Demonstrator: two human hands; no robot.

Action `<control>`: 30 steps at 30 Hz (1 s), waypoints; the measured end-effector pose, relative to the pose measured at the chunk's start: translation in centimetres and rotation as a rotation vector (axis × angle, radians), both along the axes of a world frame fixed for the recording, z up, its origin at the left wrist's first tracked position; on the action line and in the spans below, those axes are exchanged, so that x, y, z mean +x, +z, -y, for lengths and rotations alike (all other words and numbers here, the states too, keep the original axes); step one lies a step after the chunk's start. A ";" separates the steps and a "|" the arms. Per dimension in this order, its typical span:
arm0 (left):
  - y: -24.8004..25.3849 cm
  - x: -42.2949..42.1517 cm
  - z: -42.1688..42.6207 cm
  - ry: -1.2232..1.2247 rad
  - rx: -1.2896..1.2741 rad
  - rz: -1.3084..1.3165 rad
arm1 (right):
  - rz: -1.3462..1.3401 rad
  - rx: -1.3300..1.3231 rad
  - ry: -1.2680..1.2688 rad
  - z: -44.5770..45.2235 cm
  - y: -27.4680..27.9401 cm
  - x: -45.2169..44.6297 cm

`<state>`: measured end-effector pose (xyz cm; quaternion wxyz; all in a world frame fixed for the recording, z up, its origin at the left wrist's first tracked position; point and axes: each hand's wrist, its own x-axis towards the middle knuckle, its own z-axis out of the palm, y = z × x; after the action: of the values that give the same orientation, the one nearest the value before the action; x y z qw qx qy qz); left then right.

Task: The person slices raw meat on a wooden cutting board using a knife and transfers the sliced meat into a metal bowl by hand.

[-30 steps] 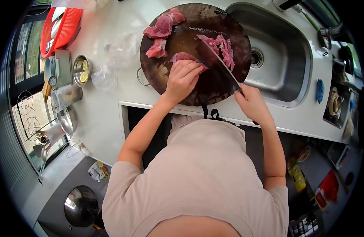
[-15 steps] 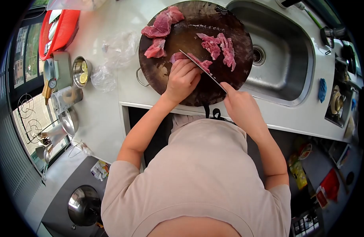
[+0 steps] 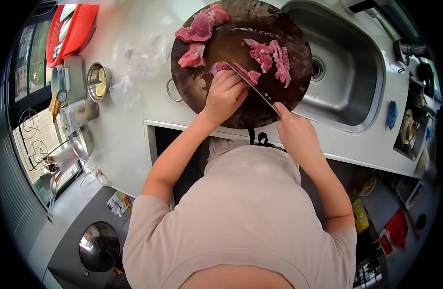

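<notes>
On a round dark cutting board (image 3: 202,103) lies raw meat. My left hand (image 3: 225,96) has its fingers curled over a piece of meat (image 3: 220,67), pressing it to the board. A knife (image 3: 252,85) is gripped by its handle in my right hand (image 3: 298,133); its blade slants across the board beside my left fingertips. Cut meat slices (image 3: 247,73) lie along the blade's right side. Sliced meat strips (image 3: 272,58) rest farther right. Larger meat chunks (image 3: 202,26) sit at the board's upper left. The knife handle is mostly hidden in my fist.
A steel sink (image 3: 346,72) adjoins the board on the right. Left on the counter are a crumpled plastic bag (image 3: 125,89), a metal bowl with lemon slices (image 3: 99,82) and a red basket (image 3: 79,31). A blue crumpled item (image 3: 392,115) lies right of the sink.
The view has shifted slightly. Both hands keep nearly the same place on the board, the knife still beside the left fingertips.
</notes>
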<state>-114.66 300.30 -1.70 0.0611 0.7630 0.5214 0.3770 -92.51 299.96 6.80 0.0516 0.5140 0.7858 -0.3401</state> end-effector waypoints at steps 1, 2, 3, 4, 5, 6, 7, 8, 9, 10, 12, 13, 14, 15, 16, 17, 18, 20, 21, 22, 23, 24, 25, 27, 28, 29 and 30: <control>-0.1 0.0 0.1 -0.004 -0.014 -0.001 | -0.032 0.018 0.009 -0.7 -0.4 -1.3; -0.3 0.0 0.2 -0.010 -0.025 -0.002 | -0.064 0.040 0.015 -1.7 -0.8 -2.9; -0.3 0.0 0.2 -0.016 -0.033 -0.004 | -0.097 0.065 0.022 -2.8 -1.2 -4.4; -0.2 -0.1 0.3 -0.021 -0.051 -0.008 | -0.104 0.082 0.030 -3.9 -1.6 -6.1; -0.2 -0.1 0.3 -0.024 -0.046 -0.007 | -0.114 0.099 0.036 -4.7 -1.8 -7.2; -0.2 -0.1 0.2 -0.028 -0.042 -0.007 | -0.134 0.084 0.017 -4.9 -1.8 -7.5; -0.1 -0.2 0.1 -0.031 -0.038 -0.004 | -0.133 0.072 0.010 -4.7 -1.7 -7.1; 0.0 -0.1 0.1 -0.034 -0.028 -0.004 | -0.128 0.060 0.003 -4.4 -1.5 -6.1; 0.1 -0.1 0.1 -0.034 -0.018 -0.002 | -0.122 0.049 0.000 -4.1 -1.3 -4.9; 0.2 -0.1 0.0 -0.030 -0.009 -0.001 | -0.143 0.021 -0.031 -3.3 -1.5 -3.3; 0.2 0.0 0.3 -0.014 0.011 -0.016 | -0.250 -0.036 -0.083 -2.1 -0.9 0.1; 0.1 0.0 0.5 -0.004 0.017 -0.022 | -0.244 -0.137 -0.120 -2.3 -0.5 1.8; 0.1 0.0 0.6 -0.007 0.020 -0.021 | -0.237 -0.239 -0.158 -2.5 0.0 2.9; 0.1 -0.1 0.6 -0.010 0.022 -0.020 | -0.231 -0.216 -0.218 -2.4 0.3 3.2; 0.0 -0.1 0.7 -0.015 0.023 -0.018 | -0.225 -0.193 -0.278 -2.4 0.4 3.4; 0.1 -0.1 0.8 -0.003 0.035 -0.018 | -0.218 -0.170 -0.341 -2.2 0.6 3.5; 0.2 -0.1 1.0 0.008 0.048 -0.019 | -0.221 -0.137 -0.335 -1.8 0.8 3.1; 0.3 -0.1 1.0 0.020 0.057 -0.030 | -0.193 -0.037 -0.212 -0.7 0.8 2.5; 0.2 -0.1 0.9 0.024 0.054 -0.040 | -0.178 0.015 -0.150 -0.3 0.8 2.2; 0.1 -0.1 0.9 0.029 0.050 -0.049 | -0.209 0.010 -0.087 0.0 1.1 1.9; 0.2 -0.1 0.9 0.025 0.039 -0.053 | -0.184 -0.017 -0.076 0.3 1.3 1.5; 0.5 0.0 0.8 0.021 0.029 -0.056 | -0.158 -0.043 -0.063 0.6 1.4 1.2; 0.5 0.0 0.8 0.019 0.018 -0.058 | -0.131 -0.069 -0.049 0.6 1.4 0.9; 0.2 -0.1 0.8 0.016 0.003 -0.050 | -0.138 -0.073 -0.046 0.3 1.2 0.4; 0.0 -0.2 0.8 0.016 -0.004 -0.047 | -0.129 -0.078 -0.040 -0.1 1.3 -0.1; 0.0 -0.2 0.7 0.018 -0.011 -0.045 | -0.120 -0.084 -0.036 -0.4 1.4 -0.5; 0.1 -0.2 0.7 0.019 -0.018 -0.042 | -0.116 -0.097 -0.022 -0.9 1.3 -1.1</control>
<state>-114.84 299.63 -1.62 0.0533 0.7652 0.5334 0.3566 -93.64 300.87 8.13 0.0272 0.4988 0.7645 -0.4075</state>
